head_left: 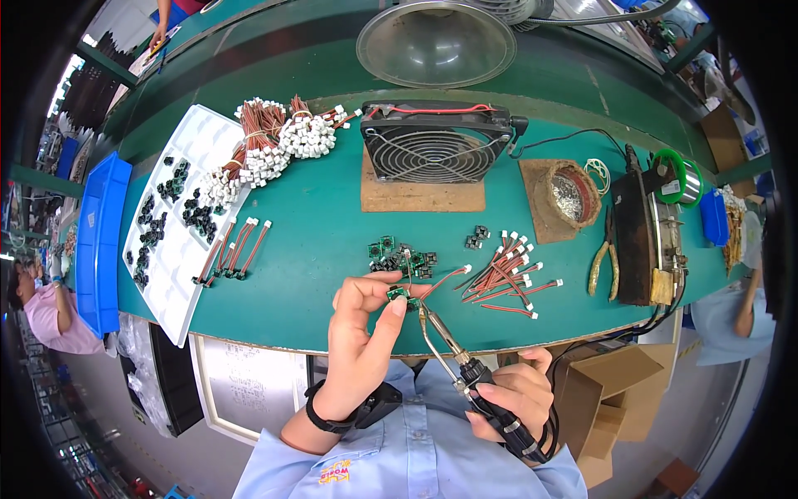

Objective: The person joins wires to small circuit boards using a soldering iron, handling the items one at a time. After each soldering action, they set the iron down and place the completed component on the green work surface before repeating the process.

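Your left hand [362,324] has its fingers pinched tight around a small green circuit board [396,293], near the front edge of the desk [316,241]. Your right hand [519,395] has its fingers wrapped around a black soldering iron [475,374], tip beside the board; contact is too small to tell. Red-and-black wire leads [504,279] lie to the right, and a fan [435,148] stands toward the far edge.

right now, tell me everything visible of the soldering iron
The soldering iron has a black, ridged handle, a bare metal barrel and a thin metal tube running alongside. The right hand grips it around the handle. It slants up and leftward toward the small green board in the left hand; whether its tip touches is unclear.
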A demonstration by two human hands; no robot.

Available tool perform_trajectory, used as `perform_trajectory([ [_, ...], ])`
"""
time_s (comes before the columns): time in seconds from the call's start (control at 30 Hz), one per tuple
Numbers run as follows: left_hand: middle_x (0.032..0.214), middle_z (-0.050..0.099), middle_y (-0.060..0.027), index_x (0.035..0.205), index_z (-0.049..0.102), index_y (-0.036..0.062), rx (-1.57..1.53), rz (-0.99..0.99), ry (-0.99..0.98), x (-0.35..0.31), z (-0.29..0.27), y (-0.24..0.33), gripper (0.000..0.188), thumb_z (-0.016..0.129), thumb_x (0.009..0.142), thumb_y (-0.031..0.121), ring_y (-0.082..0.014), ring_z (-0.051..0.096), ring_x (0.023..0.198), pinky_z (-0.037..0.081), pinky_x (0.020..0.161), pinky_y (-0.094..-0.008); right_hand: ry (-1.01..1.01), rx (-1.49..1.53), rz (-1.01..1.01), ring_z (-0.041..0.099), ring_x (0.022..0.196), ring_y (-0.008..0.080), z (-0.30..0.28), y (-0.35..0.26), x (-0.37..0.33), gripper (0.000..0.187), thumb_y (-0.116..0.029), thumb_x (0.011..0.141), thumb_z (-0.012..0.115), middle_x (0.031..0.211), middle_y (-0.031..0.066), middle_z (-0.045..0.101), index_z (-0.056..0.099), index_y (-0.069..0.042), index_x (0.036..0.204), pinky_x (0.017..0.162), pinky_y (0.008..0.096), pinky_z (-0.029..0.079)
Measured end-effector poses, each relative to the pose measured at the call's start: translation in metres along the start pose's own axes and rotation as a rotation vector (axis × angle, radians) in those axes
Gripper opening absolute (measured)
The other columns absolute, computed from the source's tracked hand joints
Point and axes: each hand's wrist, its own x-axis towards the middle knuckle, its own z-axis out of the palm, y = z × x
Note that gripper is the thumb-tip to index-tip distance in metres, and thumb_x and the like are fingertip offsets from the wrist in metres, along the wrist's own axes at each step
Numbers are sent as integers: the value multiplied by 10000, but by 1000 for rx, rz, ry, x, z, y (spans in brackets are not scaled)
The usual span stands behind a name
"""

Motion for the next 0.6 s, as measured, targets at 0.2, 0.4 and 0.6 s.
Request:
perform_trajectory([
  [0.2,1049,643,-130,980,424,31,56,3,-5,0,0,-1,101,493,913,64,-151,567,1023,273,975,-315,-6,8,4,584,619,163,-1,1,-1,334,-216,672,738,695,-8,656,602,-110,958,866,420,326],
  [0.4,1043,655,-115,969,428,38,90,-1,4,-1,0,1,97,497,909,69,-131,539,1029,241,982,-319,-12,17,7,583,619,165,-1,1,0,336,-218,677,738,699,-1,657,601,-109,963,861,422,328],
  [0.6,1046,652,-122,972,426,37,98,22,10,-1,0,0,98,496,909,65,-133,545,1027,247,979,-316,-8,27,7,584,625,169,0,2,0,342,-223,679,742,698,10,654,600,-108,968,860,422,326],
])
